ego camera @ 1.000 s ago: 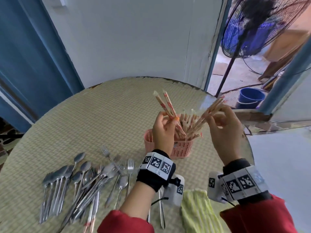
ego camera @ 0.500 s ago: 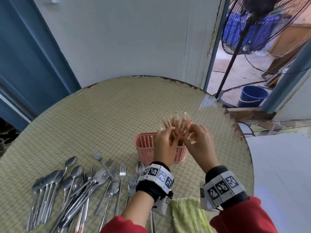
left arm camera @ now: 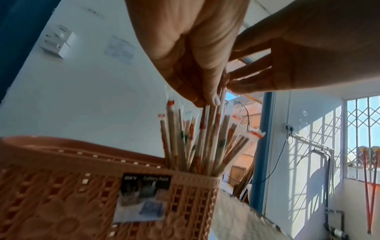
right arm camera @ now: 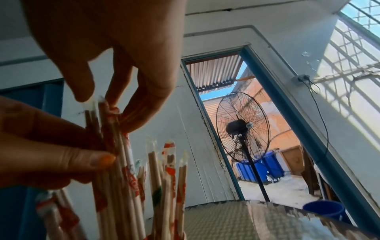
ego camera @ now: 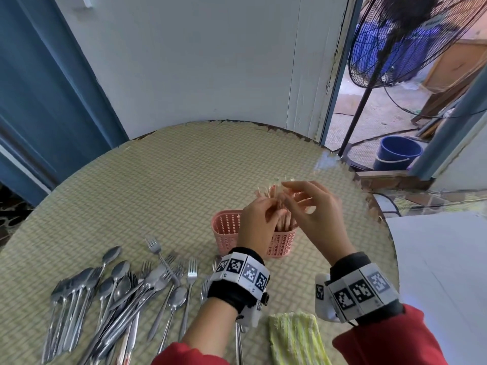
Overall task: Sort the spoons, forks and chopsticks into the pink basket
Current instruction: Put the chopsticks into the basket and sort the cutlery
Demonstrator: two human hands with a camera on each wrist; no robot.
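The pink basket (ego camera: 226, 230) (left arm camera: 61, 186) stands on the table's right half. Its right compartment holds a bundle of wrapped wooden chopsticks (ego camera: 267, 192) (left arm camera: 205, 142) (right arm camera: 123, 178), standing upright. My left hand (ego camera: 274, 209) (left arm camera: 207, 99) (right arm camera: 98, 159) pinches the upper ends of a few chopsticks from the left. From the right, my right hand (ego camera: 290, 196) (right arm camera: 115, 105) (left arm camera: 246, 81) closes thumb and fingers on the tips of the same cluster. Several spoons (ego camera: 116, 283) and forks (ego camera: 191, 270) lie in a loose pile at the front left. The basket's left compartment looks empty.
A yellow-green striped cloth (ego camera: 295, 338) lies at the near edge between my wrists. The round woven-pattern table (ego camera: 171, 180) ends just right of the basket. Beyond it, through a doorway, stand a floor fan (ego camera: 411, 38) and a blue bucket (ego camera: 399, 151).
A second ago both hands held fanned bundles of chopsticks above the basket. They lowered them in, and the chopsticks now stand in the basket with both hands at their tops.
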